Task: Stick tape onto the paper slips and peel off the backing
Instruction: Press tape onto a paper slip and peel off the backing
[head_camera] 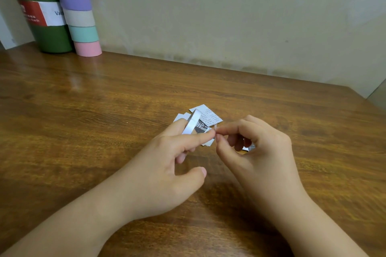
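A small pile of printed paper slips (210, 117) lies on the wooden table (83, 115) just beyond my hands. My left hand (167, 165) holds a white roll of tape (191, 121) on edge between its fingers, above the slips. My right hand (257, 148) pinches the loose end of the tape (215, 128) between thumb and forefinger, right beside my left forefinger tip. Another slip (249, 148) shows partly under my right hand's curled fingers.
A green flask (39, 12) with a red and white label stands at the back left by the wall. Next to it rises a stack of pastel tape rolls (80, 12). The table's right edge (367, 100) lies far right.
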Demonstrator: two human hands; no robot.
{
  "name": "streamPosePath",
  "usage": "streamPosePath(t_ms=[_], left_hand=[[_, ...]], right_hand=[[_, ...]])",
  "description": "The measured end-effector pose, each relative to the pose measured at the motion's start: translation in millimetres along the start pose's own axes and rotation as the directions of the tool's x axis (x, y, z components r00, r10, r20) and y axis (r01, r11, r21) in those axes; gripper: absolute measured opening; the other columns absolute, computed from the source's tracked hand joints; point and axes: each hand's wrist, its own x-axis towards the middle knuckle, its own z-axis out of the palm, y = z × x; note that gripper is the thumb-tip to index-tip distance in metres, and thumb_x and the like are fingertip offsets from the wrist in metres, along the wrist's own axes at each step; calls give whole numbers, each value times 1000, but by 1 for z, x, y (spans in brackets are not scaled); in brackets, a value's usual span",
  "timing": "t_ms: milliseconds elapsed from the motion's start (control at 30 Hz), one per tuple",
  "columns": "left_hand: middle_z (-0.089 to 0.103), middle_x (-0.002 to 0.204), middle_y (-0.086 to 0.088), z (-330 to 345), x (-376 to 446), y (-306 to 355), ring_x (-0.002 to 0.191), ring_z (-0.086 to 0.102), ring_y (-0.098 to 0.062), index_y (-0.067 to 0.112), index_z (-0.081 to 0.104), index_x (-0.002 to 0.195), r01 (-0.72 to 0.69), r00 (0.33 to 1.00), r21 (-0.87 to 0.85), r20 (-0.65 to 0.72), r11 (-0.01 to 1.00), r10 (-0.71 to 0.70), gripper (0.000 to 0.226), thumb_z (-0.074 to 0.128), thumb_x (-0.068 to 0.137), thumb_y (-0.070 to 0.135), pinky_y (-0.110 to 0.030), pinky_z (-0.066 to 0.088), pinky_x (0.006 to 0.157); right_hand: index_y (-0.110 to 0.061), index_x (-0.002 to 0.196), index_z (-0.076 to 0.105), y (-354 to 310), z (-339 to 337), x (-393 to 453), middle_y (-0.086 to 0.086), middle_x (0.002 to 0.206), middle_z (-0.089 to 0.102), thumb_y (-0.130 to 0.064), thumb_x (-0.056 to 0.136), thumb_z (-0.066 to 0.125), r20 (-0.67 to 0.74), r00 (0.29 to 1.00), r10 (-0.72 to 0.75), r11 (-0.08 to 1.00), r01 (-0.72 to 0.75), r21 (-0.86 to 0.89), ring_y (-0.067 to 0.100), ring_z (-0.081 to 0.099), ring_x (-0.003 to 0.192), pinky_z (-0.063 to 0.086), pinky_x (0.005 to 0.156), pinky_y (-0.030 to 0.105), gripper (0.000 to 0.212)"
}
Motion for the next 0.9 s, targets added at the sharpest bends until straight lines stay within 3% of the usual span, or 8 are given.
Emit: streamPosePath(t_ms=[200,333,433,733,900], left_hand=[[38,80,20,-4,1,0,73,44,-8,46,60,119,48,999,-133,22,990,-46,55,53,65,45,-24,41,81],[37,80,16,-5,1,0,71,43,-8,53,57,116,62,998,-201,36,978,-55,53,54,64,44,-24,40,80],[37,81,13,-6,2,1,71,42,-11,53,59,114,68,997,-223,46,972,-59,51,55,64,43,-21,39,80],[41,86,3,-8,1,2,80,47,-23,48,67,106,108,994,-300,58,948,-95,45,57,62,43,-28,41,80],[39,78,14,-8,2,4,72,43,-11,46,69,101,117,993,-334,58,935,-104,42,58,61,43,-28,41,73]], right_hand=[[-17,75,72,-2,-2,1,-5,61,55,-15,73,67,24,998,60,992,-63,110,9,49,62,38,59,11,6],[-17,74,70,-2,-3,0,-6,61,54,-14,73,67,28,997,72,988,-75,138,8,50,63,38,59,12,5],[-18,73,69,-3,-3,1,-7,61,52,-15,73,67,20,998,66,992,-67,106,7,49,63,37,60,10,3],[-17,75,64,-2,-3,1,-7,64,51,-20,78,62,32,999,34,997,-36,72,9,48,65,38,61,13,5],[-16,77,60,-3,-3,1,-9,68,49,-26,79,53,54,998,15,998,-18,67,7,46,68,37,62,14,13]])
